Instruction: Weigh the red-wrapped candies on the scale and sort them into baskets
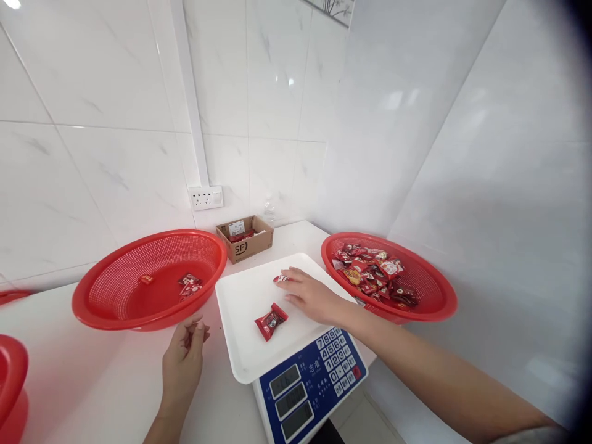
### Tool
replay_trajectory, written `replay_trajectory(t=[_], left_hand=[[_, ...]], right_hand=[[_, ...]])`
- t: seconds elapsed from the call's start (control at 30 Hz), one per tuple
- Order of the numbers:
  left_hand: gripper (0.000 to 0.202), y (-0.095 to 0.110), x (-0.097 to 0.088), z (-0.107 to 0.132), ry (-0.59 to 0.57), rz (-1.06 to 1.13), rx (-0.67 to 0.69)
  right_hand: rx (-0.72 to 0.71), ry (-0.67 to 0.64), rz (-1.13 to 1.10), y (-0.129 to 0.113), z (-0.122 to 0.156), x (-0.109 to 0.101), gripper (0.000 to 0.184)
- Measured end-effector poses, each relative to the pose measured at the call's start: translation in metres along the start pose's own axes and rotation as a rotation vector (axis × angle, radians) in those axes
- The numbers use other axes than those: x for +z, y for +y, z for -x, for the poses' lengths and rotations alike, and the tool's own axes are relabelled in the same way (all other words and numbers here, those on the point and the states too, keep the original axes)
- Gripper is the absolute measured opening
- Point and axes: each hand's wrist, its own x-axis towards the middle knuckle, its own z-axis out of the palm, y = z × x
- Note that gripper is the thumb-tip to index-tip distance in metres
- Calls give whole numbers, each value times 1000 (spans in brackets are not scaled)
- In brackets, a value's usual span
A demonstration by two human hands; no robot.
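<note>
A blue electronic scale (309, 385) with a white tray (240, 302) stands on the white counter. My right hand (311, 295) lies over the tray, its fingertips on a small red candy packet (280, 279). A second red packet (271, 320) lies in the tray's middle. My left hand (184, 357) hovers left of the scale with fingers curled together; nothing shows in it. A red mesh basket (425, 290) on the right holds several red packets. The left red basket (115, 302) holds three packets (189, 283).
A small cardboard box (245, 239) sits against the tiled wall behind the scale, under a wall socket (206, 197). Parts of other red baskets (12, 370) show at the far left edge. The counter ends just right of the scale.
</note>
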Motion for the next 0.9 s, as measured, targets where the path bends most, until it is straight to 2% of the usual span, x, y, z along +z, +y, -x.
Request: replay_trajectory(t=[0.13, 0.23, 0.3, 0.4, 0.53, 0.73, 0.8, 0.9], left_hand=[[47, -2, 2, -1, -2, 25, 12], [49, -4, 3, -2, -7, 20, 9], [49, -5, 2, -2, -14, 9, 4], [49, -4, 2, -2, -28, -13, -7], [47, -3, 2, -1, -37, -29, -23], [49, -9, 3, -3, -52, -10, -19], [49, -10, 3, -4, -52, -12, -14], [50, -9, 2, -4, -53, -24, -19]], right_hand=[[-124, -172, -108, -23, 16, -1, 50], [-100, -314, -134, -35, 24, -3, 55], [-79, -348, -121, -36, 25, -6, 52], [-77, -270, -90, -30, 23, -11, 51], [-16, -109, -28, -7, 9, -10, 56], [57, -158, -15, 24, -11, 0, 55], [65, -157, -41, 23, -10, -1, 57], [56, -172, -93, 9, 1, -7, 64]])
